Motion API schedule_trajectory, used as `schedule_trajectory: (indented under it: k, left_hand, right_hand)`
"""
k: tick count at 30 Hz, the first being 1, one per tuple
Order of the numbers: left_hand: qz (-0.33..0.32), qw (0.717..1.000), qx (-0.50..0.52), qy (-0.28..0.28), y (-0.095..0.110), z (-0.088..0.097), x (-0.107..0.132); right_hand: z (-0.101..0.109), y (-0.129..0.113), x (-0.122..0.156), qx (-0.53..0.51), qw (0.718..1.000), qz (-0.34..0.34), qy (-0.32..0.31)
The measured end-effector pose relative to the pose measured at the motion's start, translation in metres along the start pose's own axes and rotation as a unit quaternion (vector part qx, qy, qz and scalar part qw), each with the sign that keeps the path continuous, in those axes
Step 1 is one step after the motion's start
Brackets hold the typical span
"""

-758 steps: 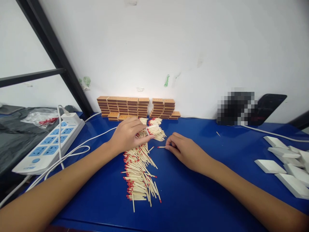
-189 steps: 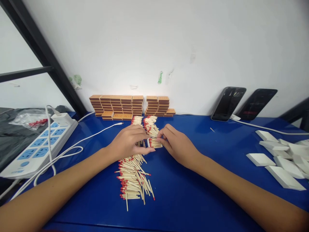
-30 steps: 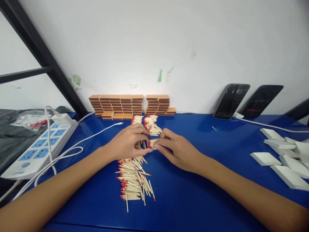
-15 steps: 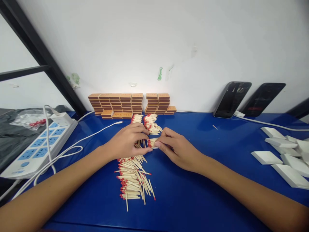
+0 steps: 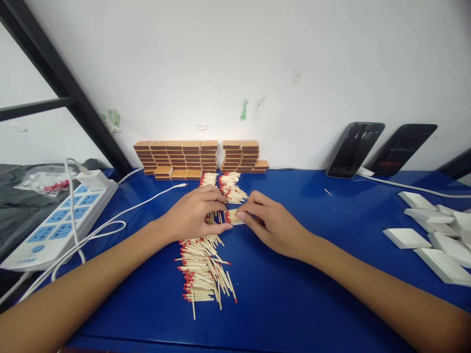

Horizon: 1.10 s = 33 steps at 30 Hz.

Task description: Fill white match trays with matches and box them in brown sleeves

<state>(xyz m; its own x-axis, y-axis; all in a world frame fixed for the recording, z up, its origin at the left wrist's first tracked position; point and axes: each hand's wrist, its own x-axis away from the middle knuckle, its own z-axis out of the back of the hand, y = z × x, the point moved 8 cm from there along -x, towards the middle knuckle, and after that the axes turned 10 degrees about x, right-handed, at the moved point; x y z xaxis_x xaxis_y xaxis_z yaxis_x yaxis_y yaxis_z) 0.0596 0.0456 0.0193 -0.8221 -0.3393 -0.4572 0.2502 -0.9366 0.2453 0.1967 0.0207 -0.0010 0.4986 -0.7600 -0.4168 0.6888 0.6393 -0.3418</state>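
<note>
A small white tray of matches (image 5: 231,216) lies on the blue table (image 5: 294,294), filled with red-tipped matches. My left hand (image 5: 193,213) curls over its left side, thumb and fingers closed against it. My right hand (image 5: 270,225) pinches its right end with closed fingertips. A long heap of loose red-tipped matches (image 5: 204,274) stretches from the tray toward me. More matches (image 5: 230,189) lie in a pile just behind the hands.
Orange matchboxes (image 5: 200,159) are stacked against the white wall. A white power strip (image 5: 59,225) with cables sits at the left. Two dark phones (image 5: 355,149) lean on the wall at right. Several white box sleeves (image 5: 434,235) lie at the right edge.
Both hands stay on the small tray; the right fingertips have shifted slightly along its right end. The view has tipped a little.
</note>
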Motion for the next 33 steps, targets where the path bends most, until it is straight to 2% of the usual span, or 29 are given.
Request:
schedule_trajectory:
  k: [4,8,13,21,33]
  left_hand:
    - [-0.009,1.000,0.009,0.028,0.002,0.003,0.000]
    - [-0.010,0.999,0.009,0.031,0.002,0.004,-0.001]
    - [-0.012,0.999,0.006,0.033,0.001,0.003,0.000]
    - [-0.016,1.000,0.001,0.021,0.002,0.002,0.000]
    - [-0.015,1.000,-0.006,0.016,0.000,0.001,0.001]
  right_hand:
    - [0.001,0.002,-0.002,-0.037,0.999,-0.017,-0.006]
    - [0.005,0.004,-0.004,-0.060,0.998,-0.034,0.006]
    - [0.003,0.005,-0.002,-0.041,0.999,-0.019,0.004]
    - [0.006,0.012,-0.001,0.022,0.999,-0.030,0.023]
    - [0.004,0.007,-0.002,0.038,0.999,0.004,0.012]
